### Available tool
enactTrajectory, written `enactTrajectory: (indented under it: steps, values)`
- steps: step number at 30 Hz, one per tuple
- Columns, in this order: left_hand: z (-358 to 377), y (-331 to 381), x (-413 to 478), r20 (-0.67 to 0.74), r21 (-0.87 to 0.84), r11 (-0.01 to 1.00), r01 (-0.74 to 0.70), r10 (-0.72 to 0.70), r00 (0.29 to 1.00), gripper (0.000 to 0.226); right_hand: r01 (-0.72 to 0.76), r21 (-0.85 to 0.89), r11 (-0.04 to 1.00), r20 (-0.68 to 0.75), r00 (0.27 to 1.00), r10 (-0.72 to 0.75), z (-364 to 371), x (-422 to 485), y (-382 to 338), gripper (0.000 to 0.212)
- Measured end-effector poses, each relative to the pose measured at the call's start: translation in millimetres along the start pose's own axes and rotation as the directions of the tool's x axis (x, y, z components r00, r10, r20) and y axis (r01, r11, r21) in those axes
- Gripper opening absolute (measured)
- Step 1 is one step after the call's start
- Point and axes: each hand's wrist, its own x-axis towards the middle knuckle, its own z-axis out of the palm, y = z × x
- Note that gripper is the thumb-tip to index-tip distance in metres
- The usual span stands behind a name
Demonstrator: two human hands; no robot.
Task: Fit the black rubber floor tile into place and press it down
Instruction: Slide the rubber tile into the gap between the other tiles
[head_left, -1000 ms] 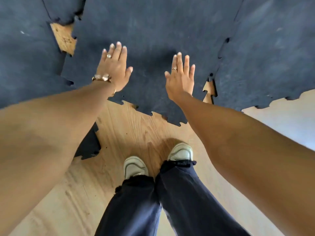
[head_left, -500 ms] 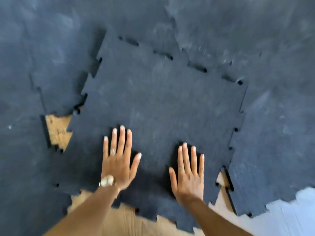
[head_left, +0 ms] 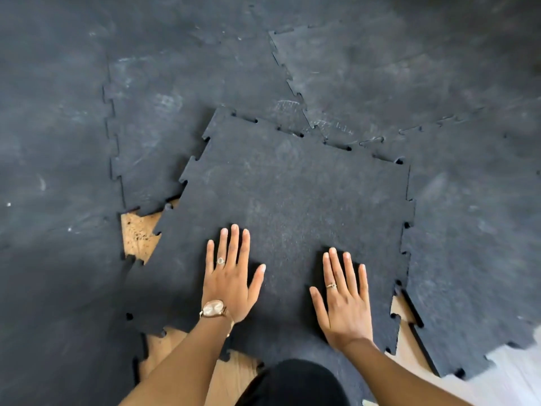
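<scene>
Surrounding rubber floor mats (head_left: 380,68) are already laid; the black rubber floor tile (head_left: 292,194) is lying skewed in the gap, its far edge and far-left corner riding on top of the neighbours rather than keyed in. Plywood subfloor (head_left: 137,235) is exposed as a wedge at left and again at the near right, so the tile is judged not seated.

Risks: if pressed down as it lies, teeth would be forced onto teeth and not into notches, leaving a raised seam or a bent tab. A push from the near edge alone could rotate it further.

Left hand (head_left: 229,281) and right hand (head_left: 342,300) are laid flat, fingers spread, palms on the tile's near half, gripping nothing.

Near edge is partly hidden by forearms and a dark trouser knee (head_left: 292,382). Right-side seam engagement cannot be confirmed; dark on dark.
</scene>
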Motion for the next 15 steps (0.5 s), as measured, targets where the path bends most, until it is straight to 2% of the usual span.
enactTrajectory:
  steps: [4,5,8,9,11,13,14,15]
  values:
    - [-4.4,-11.6,24.7,-0.111,0.014,0.997,-0.080,0.081,0.990,0.066,0.011,-0.023,1.000,-0.039,0.999,-0.012,5.3,0.0,2.3,0.066]
    - [-7.6,-17.7,36.2,-0.121,0.005,0.998,-0.058,0.058,0.991,0.068,0.023,-0.040,0.999,-0.033,0.999,-0.025,5.4,0.6,4.5,0.066]
    - [-10.1,-32.7,57.5,-0.070,-0.099,0.971,0.216,-0.224,0.972,0.099,0.063,-0.081,0.995,0.010,0.998,-0.062,7.8,0.2,10.7,0.069]
    - [-7.8,-32.6,61.9,-0.058,-0.140,0.942,0.305,-0.316,0.947,0.106,0.055,-0.084,0.995,0.029,0.998,-0.053,7.0,0.8,11.4,0.070]
    - [-9.1,-30.8,66.9,-0.099,-0.254,0.868,0.427,-0.463,0.881,0.102,0.049,-0.071,0.996,0.075,0.996,-0.044,1.3,2.5,9.6,0.074]
    - [-12.7,-32.4,74.3,-0.160,-0.440,0.707,0.554,-0.668,0.727,0.090,0.069,-0.046,0.997,0.091,0.994,-0.065,-4.8,3.9,11.5,0.079]
    - [-13.9,-34.4,79.3,-0.121,-0.495,0.620,0.608,-0.743,0.659,0.089,0.060,-0.020,0.998,0.110,0.992,-0.058,-7.8,5.6,12.9,0.080]
    - [-14.0,-37.2,82.2,-0.082,-0.483,0.583,0.653,-0.773,0.629,0.089,0.019,0.013,1.000,0.120,0.993,-0.021,-9.5,6.7,12.1,0.084]
